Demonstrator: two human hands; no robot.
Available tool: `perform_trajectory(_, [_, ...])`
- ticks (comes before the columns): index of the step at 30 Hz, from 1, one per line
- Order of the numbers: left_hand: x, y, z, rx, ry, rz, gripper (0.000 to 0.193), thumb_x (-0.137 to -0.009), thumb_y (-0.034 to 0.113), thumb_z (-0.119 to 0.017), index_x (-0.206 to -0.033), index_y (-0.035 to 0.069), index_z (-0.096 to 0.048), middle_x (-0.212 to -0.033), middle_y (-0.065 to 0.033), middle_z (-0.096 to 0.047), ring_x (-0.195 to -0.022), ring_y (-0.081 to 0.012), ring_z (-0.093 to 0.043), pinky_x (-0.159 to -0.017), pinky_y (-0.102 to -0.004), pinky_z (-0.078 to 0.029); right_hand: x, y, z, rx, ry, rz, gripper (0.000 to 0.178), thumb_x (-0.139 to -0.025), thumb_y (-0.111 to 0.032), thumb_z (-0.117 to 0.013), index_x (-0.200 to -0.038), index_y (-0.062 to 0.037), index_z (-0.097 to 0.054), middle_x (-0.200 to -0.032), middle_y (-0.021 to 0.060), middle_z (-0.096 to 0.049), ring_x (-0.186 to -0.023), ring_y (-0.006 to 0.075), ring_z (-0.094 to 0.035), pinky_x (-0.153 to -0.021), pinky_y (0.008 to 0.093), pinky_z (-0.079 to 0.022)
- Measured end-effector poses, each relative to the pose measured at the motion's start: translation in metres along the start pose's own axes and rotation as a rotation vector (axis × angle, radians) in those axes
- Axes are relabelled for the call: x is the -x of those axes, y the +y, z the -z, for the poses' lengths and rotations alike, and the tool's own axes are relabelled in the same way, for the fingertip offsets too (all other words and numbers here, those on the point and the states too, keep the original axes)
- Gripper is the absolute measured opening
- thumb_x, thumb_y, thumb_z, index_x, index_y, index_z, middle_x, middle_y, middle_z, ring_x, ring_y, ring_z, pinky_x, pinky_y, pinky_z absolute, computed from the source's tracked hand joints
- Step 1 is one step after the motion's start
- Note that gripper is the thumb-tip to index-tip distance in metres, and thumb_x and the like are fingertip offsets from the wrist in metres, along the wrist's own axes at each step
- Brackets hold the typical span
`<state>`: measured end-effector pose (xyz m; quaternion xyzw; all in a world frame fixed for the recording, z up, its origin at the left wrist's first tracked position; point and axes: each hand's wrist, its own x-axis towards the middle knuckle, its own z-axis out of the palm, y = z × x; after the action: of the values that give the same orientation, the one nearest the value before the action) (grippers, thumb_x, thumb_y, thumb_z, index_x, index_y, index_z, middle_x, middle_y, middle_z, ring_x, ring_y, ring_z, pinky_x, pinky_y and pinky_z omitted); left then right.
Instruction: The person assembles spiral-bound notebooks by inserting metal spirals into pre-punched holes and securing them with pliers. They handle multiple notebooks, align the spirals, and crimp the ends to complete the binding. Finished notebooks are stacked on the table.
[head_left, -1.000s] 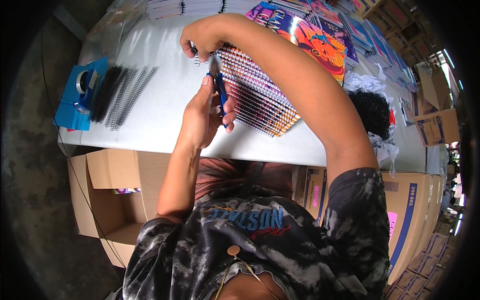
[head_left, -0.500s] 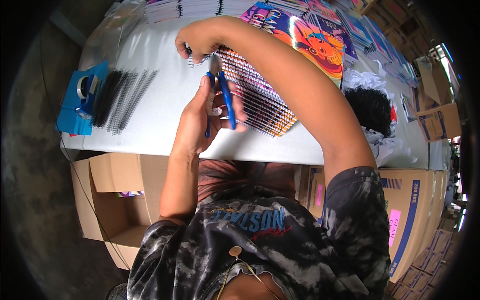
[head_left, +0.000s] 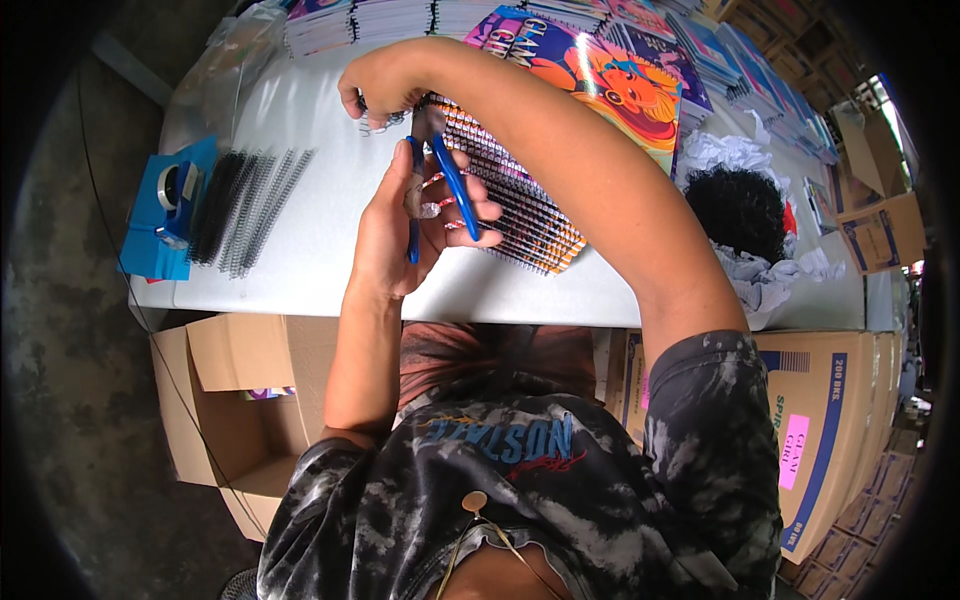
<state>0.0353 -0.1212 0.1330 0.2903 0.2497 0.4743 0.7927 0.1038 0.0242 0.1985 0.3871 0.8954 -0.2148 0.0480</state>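
Left hand (head_left: pixel 400 225) grips blue-handled pliers (head_left: pixel 440 185) at the notebook's spiral (head_left: pixel 510 200), which right hand (head_left: pixel 378 88) pinches steady at upper centre.

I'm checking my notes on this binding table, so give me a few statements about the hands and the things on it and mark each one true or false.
1. The left hand holds blue-handled pliers. True.
2. The right hand rests on the blue tape dispenser. False: it is at the wire spine of the spiral notebook, far from the dispenser.
3. Loose black binding coils lie beside the tape dispenser. True.
4. The open cardboard box stands on the table. False: it sits below the table's near edge.
5. The colourful notebook cover lies under the right forearm. True.
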Motion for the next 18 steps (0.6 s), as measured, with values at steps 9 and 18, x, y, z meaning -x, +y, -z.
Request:
perform_trajectory(9, [0.008,0.004,-0.014,-0.059,0.053,0.023,0.057,-0.095,0.050,-0.025,-0.108,0.000,-0.049,-0.086,-0.0174,-0.060,-0.076,-0.0292,-0.063,-0.068,-0.0408,-0.054,-0.004,0.002,-0.001,-0.004,0.012,0.011,0.030,-0.070,-0.008,-0.069,-0.099,-0.0064,-0.060,-0.081,0.0089,-0.061,-0.071,0.0200,-0.057,-0.058,0.0337,-0.043])
perform_trajectory(18, [0.007,0.001,0.012,0.086,-0.204,-0.004,0.050,-0.094,0.052,-0.028,-0.098,0.005,-0.046,-0.071,-0.0083,-0.048,-0.057,-0.0200,-0.051,-0.052,-0.0341,-0.047,-0.002,0.004,-0.002,-0.165,0.152,0.012,0.032,-0.071,-0.010,-0.069,-0.101,-0.0056,-0.061,-0.074,0.0075,-0.060,-0.060,0.0160,-0.053,-0.048,0.0305,-0.041])
